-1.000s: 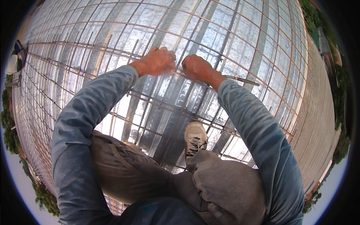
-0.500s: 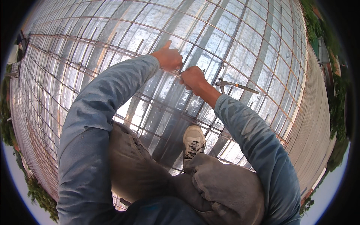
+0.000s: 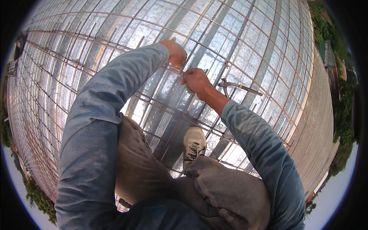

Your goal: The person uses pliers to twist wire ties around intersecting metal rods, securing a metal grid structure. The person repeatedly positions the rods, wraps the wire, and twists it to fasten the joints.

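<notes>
Person crouched on a rebar grid [image 3: 115, 46] laid over shiny foil-like sheeting [image 3: 245, 34], both arms in blue sleeves reaching forward to the same bar crossing. Left hand [image 3: 175, 53] sits at the far side of the crossing, fingers curled down over a bar, thumb side up; grip looks closed around the bar, though whether it also pinches a thin wire I cannot tell, too small. Right hand [image 3: 195, 80] is just beside it, nearly touching, knuckles toward the camera, fingers bunched together at the crossing as if pinching something thin; the fingertips are hidden behind the hand, so what is between them cannot be made out. Pliers [image 3: 237, 87] lie loose on the grid just right of the right wrist, not in either hand, jaws toward the hands, handles spread and pointing right. One foot in a pale laced shoe [image 3: 193, 143] is planted on the bars below the hands, between the two forearms. Grey trouser knees fill the lower middle of the view. Grid runs out to a low brick-coloured edge [image 3: 314, 126] on the right, with green trees [image 3: 345, 99] beyond it and more greenery at the lower left rim.
</notes>
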### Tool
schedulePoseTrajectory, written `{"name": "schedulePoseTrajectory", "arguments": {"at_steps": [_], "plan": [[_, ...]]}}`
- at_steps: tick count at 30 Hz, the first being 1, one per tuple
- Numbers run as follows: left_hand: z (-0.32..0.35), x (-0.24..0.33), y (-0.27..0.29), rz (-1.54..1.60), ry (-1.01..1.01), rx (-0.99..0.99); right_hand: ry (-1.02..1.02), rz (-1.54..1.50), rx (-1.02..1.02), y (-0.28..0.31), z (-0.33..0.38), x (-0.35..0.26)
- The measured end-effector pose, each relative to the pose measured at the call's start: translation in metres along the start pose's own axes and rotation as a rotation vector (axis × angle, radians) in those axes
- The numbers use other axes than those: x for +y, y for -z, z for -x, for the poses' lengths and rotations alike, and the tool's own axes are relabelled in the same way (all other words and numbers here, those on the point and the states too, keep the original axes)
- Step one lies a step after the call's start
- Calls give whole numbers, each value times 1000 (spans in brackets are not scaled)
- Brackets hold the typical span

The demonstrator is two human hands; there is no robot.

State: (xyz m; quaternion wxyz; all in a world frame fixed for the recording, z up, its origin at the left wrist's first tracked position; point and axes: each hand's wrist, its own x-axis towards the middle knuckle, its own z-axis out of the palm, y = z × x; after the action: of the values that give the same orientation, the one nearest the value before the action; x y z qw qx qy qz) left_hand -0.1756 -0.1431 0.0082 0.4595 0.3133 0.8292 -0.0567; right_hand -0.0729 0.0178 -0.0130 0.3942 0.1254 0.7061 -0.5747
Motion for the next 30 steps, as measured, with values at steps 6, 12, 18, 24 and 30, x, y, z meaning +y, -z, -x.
{"name": "schedulePoseTrajectory", "arguments": {"at_steps": [6, 12, 18, 24, 30], "plan": [[1, 1, 2, -7, -65, 19, -28, 165, 39, 9, 7, -12], [0, -10, -9, 68, -76, 138, 12, 285, 59, 5, 6, -23], [9, -14, -7, 26, -150, 220, -49, 231, -15, 0, 0, -31], [9, 2, -8, -45, -147, 254, -109, 343, -23, 9, -7, -37], [22, 15, 3, -91, -200, 404, -150, 408, -34, 26, -18, -28]]}}
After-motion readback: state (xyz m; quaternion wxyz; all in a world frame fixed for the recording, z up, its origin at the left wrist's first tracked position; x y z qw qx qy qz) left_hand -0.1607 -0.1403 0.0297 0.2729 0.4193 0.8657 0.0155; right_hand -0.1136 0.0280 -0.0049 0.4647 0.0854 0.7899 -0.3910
